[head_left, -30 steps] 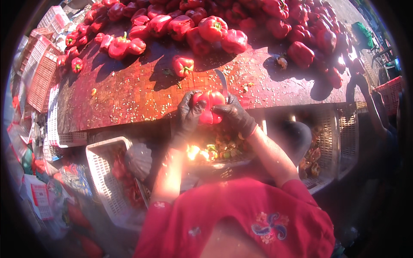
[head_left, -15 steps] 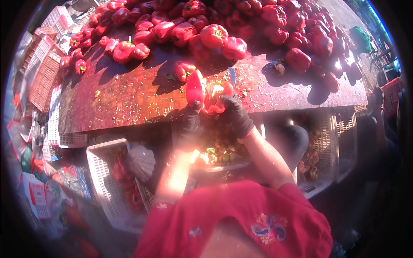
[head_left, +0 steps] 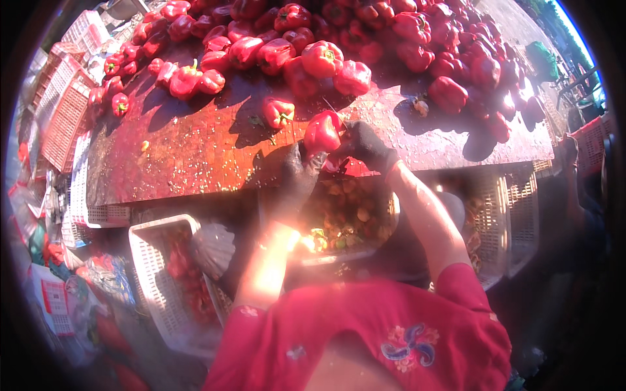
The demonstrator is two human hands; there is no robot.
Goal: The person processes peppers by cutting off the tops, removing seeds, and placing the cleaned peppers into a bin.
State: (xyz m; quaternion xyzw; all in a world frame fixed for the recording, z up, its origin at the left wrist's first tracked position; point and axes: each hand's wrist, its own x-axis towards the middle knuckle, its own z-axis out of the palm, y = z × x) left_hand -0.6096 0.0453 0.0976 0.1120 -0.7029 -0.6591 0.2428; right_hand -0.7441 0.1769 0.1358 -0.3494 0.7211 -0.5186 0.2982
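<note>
A red bell pepper piece [head_left: 323, 132] is held up at the table's near edge, skin side up. My left hand [head_left: 302, 171], in a dark glove, grips it from below and the left. Close against its right side is my right hand [head_left: 370, 147], also gloved, closed around a knife whose handle is hidden. The knife's thin blade [head_left: 331, 108] shows only as a narrow line beyond the pepper. Under the hands, more red pepper flesh [head_left: 352, 167] is partly covered. One whole pepper [head_left: 278, 112] lies just beyond, on the left.
A large heap of red peppers [head_left: 274, 55] covers the far side of the wooden table [head_left: 189, 153], which is strewn with seeds. Below its edge sits a crate of pepper scraps [head_left: 349, 228]. White crates [head_left: 163, 280] flank my legs, and more crates [head_left: 65, 111] are stacked at left.
The two opened pepper parts have come together, and the held piece has turned skin side up. My right hand moved slightly up and right; the knife blade now appears edge-on.
</note>
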